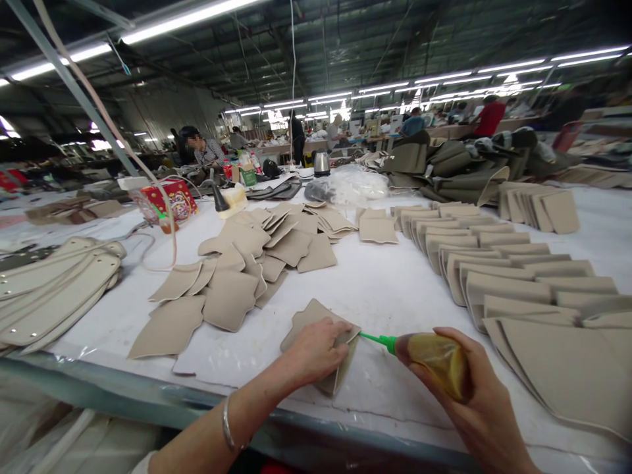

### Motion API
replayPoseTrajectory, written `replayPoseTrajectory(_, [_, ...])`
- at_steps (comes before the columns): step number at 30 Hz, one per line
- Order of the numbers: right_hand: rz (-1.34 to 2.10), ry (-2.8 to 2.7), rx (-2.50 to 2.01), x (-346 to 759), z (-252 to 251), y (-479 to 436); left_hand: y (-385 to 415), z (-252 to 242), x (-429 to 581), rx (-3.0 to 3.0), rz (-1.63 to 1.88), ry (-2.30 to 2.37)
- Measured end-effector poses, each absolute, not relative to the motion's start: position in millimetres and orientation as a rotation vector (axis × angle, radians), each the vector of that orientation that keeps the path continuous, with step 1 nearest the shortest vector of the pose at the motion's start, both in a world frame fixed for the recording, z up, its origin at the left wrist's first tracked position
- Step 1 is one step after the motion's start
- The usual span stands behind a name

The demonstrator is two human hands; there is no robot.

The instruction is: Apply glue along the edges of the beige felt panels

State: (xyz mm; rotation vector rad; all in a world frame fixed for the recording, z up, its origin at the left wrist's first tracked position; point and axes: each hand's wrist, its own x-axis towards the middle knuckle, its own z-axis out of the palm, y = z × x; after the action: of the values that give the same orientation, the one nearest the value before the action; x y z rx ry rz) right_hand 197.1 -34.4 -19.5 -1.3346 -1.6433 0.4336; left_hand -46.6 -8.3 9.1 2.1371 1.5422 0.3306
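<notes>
My left hand [316,352] lies curled on a small stack of beige leather pieces [311,316] near the table's front edge, fingers pressing the top piece down. My right hand [474,395] is wrapped around a squeeze bottle of amber glue [439,359]. The bottle's green nozzle [375,340] points left and touches the edge of the stack by my left fingers. A bangle sits on my left wrist.
Loose beige pieces [247,263] are scattered mid-table; overlapping rows of cut pieces [494,263] fill the right. Long studded beige strips [49,289] lie at the left. A red printed box [170,201], plastic bags and dark bags stand farther back. Other people work at distant tables.
</notes>
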Motion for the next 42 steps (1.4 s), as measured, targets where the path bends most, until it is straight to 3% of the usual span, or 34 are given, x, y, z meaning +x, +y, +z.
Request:
replayPoseTrajectory(18, [0.880, -1.517, -1.330, 190.5, -24.6, -54.0, -6.9, 7.6, -46.8, 2.096, 0.318, 1.549])
replayPoseTrajectory(25, [0.820, -1.482, -1.368, 191.8, -22.0, -53.9, -8.0, 7.1, -45.5, 2.082, 0.337, 1.554])
replayPoseTrajectory(31, [1.069, -1.386, -1.300, 183.8, -18.7, -66.6, -7.9, 4.2, -45.0, 2.056, 0.373, 1.578])
replayPoseTrajectory(37, [1.667, -0.689, -1.106, 213.8, -27.5, -49.5, -9.2, 7.1, -46.1, 1.987, 0.377, 1.618])
replayPoseTrajectory(42, [1.629, -0.069, -1.035, 228.5, -25.5, -36.9, -7.0, 14.4, -67.9, 1.912, 0.484, 1.819])
